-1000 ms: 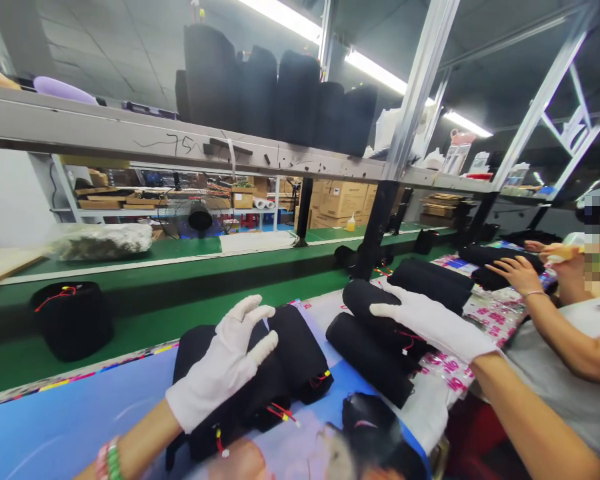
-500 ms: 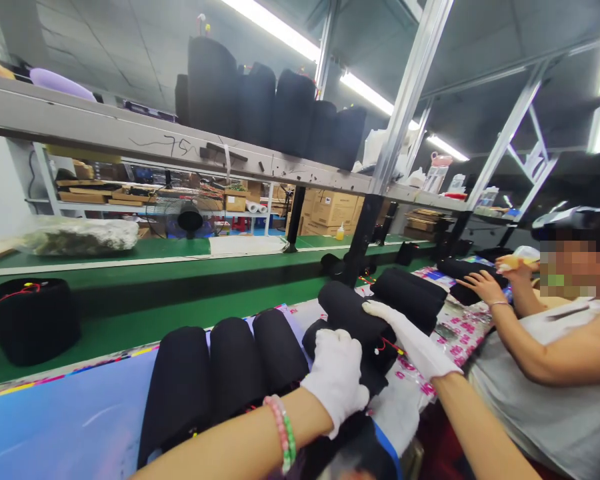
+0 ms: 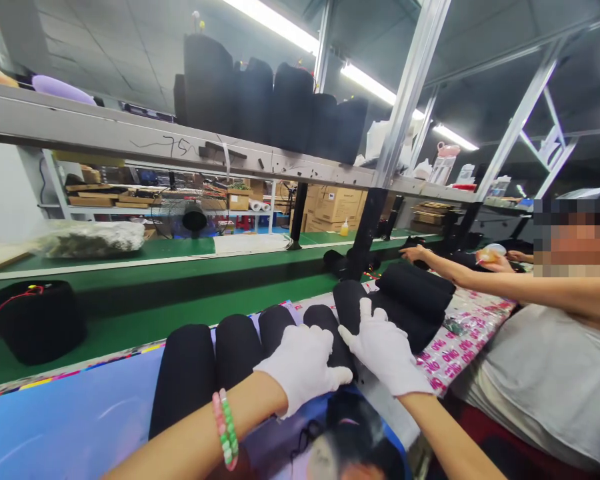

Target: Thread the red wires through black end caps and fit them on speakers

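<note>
My left hand, in a white glove, lies over the near part of a row of black fabric-like cylinders. Its thumb stretches right across the near part of one black cylinder, with the other fingers bent beside it. My right hand, also gloved, has its fingers spread. Its raised fingers touch or overlap another black cylinder, and its thumb points at the one by my left hand. I cannot tell whether either hand presses down. The cylinders' near ends are partly hidden by my hands and left arm.
More black cylinders lie to the right, beside pink-printed plastic. A co-worker's arm reaches across there. At far left a black cylinder with red wires stands on the green surface. Overhead runs a shelf; a post rises ahead.
My left hand has moved left over the row. My right hand has come back lower and spread its fingers, off the wired cylinder it touched. The co-worker's arm now stretches out to the left.
</note>
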{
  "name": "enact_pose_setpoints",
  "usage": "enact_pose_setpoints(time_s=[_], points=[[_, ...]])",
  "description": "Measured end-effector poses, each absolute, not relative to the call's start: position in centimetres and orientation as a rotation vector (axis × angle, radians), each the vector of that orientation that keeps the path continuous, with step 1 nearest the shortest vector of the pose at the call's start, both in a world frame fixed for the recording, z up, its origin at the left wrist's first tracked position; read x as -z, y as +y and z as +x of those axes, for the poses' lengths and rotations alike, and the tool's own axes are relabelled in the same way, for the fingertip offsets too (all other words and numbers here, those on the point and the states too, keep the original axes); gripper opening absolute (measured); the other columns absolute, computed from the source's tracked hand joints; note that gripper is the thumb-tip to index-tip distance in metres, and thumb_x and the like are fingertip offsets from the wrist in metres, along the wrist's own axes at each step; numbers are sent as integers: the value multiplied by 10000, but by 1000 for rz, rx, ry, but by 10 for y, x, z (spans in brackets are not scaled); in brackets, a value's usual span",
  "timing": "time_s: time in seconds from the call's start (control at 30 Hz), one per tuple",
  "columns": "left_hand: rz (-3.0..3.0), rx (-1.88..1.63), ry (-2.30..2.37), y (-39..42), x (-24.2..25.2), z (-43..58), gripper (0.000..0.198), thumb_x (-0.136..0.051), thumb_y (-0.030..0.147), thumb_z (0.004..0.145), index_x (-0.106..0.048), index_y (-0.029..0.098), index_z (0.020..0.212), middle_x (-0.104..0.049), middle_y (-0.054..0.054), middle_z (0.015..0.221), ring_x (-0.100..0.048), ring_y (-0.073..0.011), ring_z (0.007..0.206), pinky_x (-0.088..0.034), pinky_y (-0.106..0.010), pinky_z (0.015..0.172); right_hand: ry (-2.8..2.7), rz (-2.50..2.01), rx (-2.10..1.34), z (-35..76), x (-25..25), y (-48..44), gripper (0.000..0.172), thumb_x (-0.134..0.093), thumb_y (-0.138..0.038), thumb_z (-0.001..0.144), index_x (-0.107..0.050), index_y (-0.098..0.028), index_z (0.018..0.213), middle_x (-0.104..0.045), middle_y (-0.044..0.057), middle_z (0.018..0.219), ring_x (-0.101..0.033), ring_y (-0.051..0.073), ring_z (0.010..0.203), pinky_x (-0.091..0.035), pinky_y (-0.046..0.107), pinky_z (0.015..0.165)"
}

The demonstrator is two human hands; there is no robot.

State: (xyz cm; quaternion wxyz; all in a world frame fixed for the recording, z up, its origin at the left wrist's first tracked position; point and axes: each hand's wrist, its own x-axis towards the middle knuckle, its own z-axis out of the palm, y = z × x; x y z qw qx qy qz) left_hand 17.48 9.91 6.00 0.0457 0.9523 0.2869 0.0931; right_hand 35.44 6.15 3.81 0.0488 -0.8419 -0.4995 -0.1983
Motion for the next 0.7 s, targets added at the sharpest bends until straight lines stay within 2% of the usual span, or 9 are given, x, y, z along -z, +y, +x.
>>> enact_pose_setpoints(time_s=[0.07, 0.2, 0.27, 0.33, 0.47, 0.53, 0.6, 0.63, 0.7], points=[[2924, -307, 816, 97, -59, 171, 467, -560, 616, 864, -661, 181, 1001, -701, -101, 959, -676, -298, 905, -518, -425, 779, -1622, -2549, 583, 358, -38, 66, 750, -480, -514, 956, -352, -13, 1499, -603, 252, 1115, -710, 355, 844, -515, 409, 669], [2976, -371, 728, 101, -46, 178, 425, -645, 473, 844, -626, 176, 1147, -615, -162, 1272, -597, -355, 1136, -487, -483, 899, -1875, -2476, 529, 368, -34, 74, 593, -481, -516, 973, -413, -275, 1510, -672, 138, 1041, -714, 298, 861, -506, 357, 703], [2978, -405, 753, 103, -42, 184, 380, -630, 404, 861, -625, 162, 1154, -623, -173, 1243, -596, -365, 1125, -482, -508, 901, -1918, -2456, 556, 367, -29, 73, 518, -446, -472, 1001, -454, -297, 1488, -682, 159, 1082, -693, 328, 941, -506, 394, 739], [2970, -426, 769, 102, -45, 185, 366, -630, 440, 861, -646, 168, 1106, -658, -148, 1138, -625, -350, 1040, -507, -495, 846, -1951, -2432, 582, 365, -25, 70, 446, -407, -370, 1027, -501, -296, 1457, -636, 192, 1276, -627, 368, 1109, -503, 436, 782], [2948, -553, 801, 97, -76, 142, 423, -563, 577, 892, -643, 226, 1114, -662, -85, 1118, -631, -295, 1026, -520, -439, 873, -2031, -2354, 553, 374, -27, 64, 458, -391, -132, 996, -651, -374, 1285, -509, 55, 1511, -464, 349, 1346, -500, 477, 878], [2906, -645, 970, 100, -91, 95, 398, -476, 528, 954, -626, 233, 1176, -665, -94, 1146, -646, -288, 1023, -518, -444, 896, -1949, -2353, 558, 380, -34, 64, 423, -397, -177, 1001, -621, -323, 1329, -503, 87, 1510, -450, 355, 1363, -496, 516, 936], [2836, -696, 1329, 109, -95, 41, 387, -425, 397, 981, -628, 201, 1245, -637, -172, 1277, -662, -356, 1056, -513, -523, 899, -1718, -2333, 563, 378, -43, 65, 436, -367, -305, 1023, -537, -206, 1412, -508, 167, 1478, -462, 369, 1351, -475, 549, 1005], [2840, -588, 1467, 115, -91, 16, 407, -360, 266, 977, -631, 224, 1279, -534, -199, 1442, -678, -386, 1034, -513, -570, 856, -1603, -2256, 539, 371, -47, 64, 475, -338, -352, 1027, -505, -160, 1428, -509, 187, 1463, -466, 363, 1349, -446, 552, 1056], [2594, -520, 1703, 127, -74, -25, 566, -262, 99, 919, -603, 234, 1351, -429, -272, 1521, -725, -391, 872, -490, -655, 794, -1463, -1982, 415, 345, -51, 60, 511, -329, -422, 1018, -483, -149, 1422, -518, 172, 1443, -475, 335, 1347, -368, 526, 1154]])
